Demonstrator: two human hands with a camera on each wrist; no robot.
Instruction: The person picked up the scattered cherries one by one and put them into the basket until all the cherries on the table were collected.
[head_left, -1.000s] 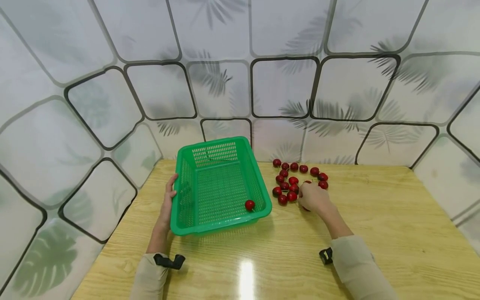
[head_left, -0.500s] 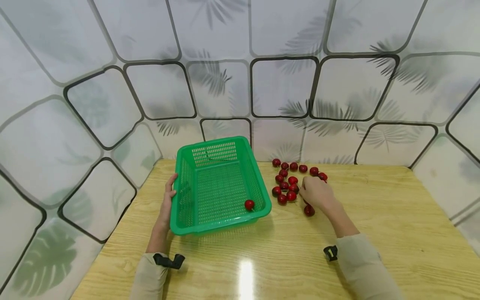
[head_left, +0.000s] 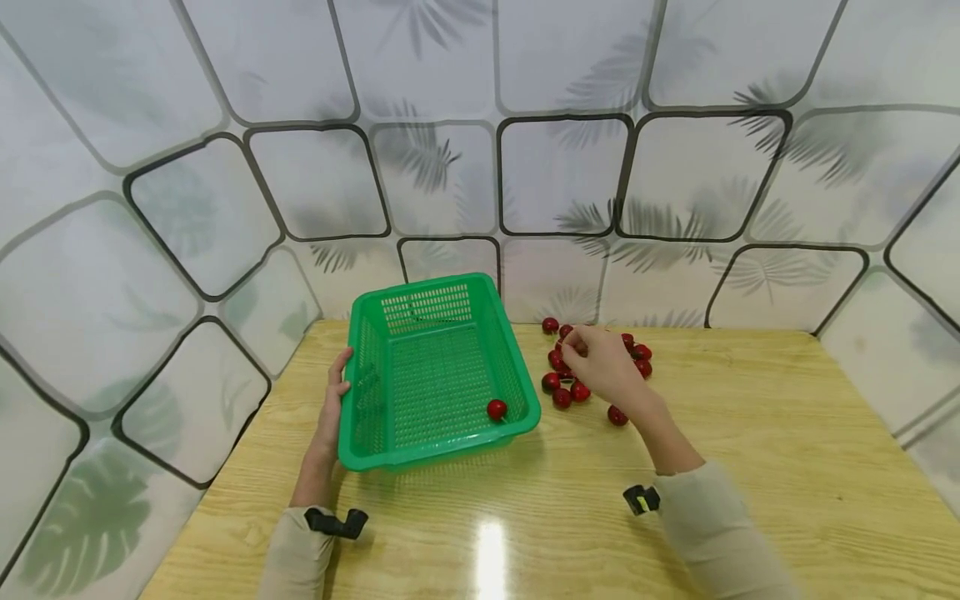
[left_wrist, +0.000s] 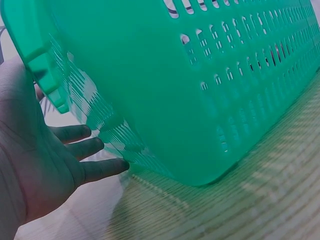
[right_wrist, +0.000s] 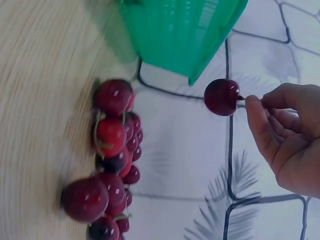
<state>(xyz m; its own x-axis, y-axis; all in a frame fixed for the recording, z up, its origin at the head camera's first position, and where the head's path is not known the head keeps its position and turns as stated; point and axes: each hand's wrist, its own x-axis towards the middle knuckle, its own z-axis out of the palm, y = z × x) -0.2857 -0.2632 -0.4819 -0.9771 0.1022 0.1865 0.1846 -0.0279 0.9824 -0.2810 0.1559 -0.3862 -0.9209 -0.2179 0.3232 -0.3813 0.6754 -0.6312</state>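
My right hand (head_left: 609, 367) is raised over the cherry group, pinching a dark red cherry (right_wrist: 221, 97) by its short stem between thumb and finger. In the right wrist view that cherry hangs free of the others; the hand hides it in the head view. My left hand (head_left: 330, 412) lies against the left side of a green plastic basket (head_left: 435, 454). Seen from the left wrist, its fingers (left_wrist: 102, 170) are straight and reach along the perforated wall below the rim. One red cherry (head_left: 497, 409) is inside the basket, at its near right corner.
Several loose cherries (head_left: 562, 398) lie on the wooden table (head_left: 750, 417) right of the basket, partly hidden by my right hand. One cherry (head_left: 617, 415) lies apart, nearer me. A patterned wall (head_left: 562, 175) rises behind the table.
My right hand has lifted from the right part of the cherry group and moved left, a cherry now pinched by its stem. The left hand and basket stay in place.
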